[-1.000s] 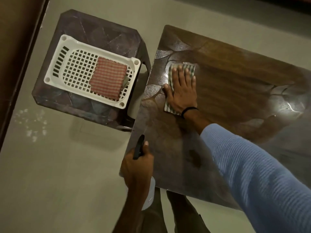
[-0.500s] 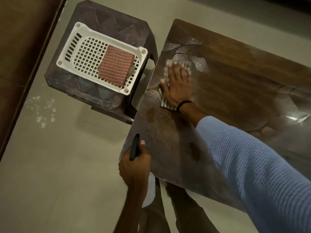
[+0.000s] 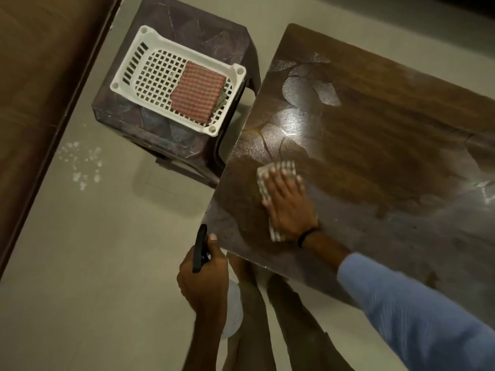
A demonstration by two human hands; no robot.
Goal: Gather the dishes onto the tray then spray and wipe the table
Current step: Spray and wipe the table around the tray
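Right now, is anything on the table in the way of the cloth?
Nothing visible does. The right hand presses the cloth flat on the table near its left edge; no other object shows on it. The tray sits apart on the stool, and the left hand holds the bottle off the corner.

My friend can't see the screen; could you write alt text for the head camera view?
A person's right hand presses a checked cloth flat on a dark wooden table, while the left hand grips a spray bottle beside the table's edge. A white tray holding a folded red-checked cloth sits on a stool.
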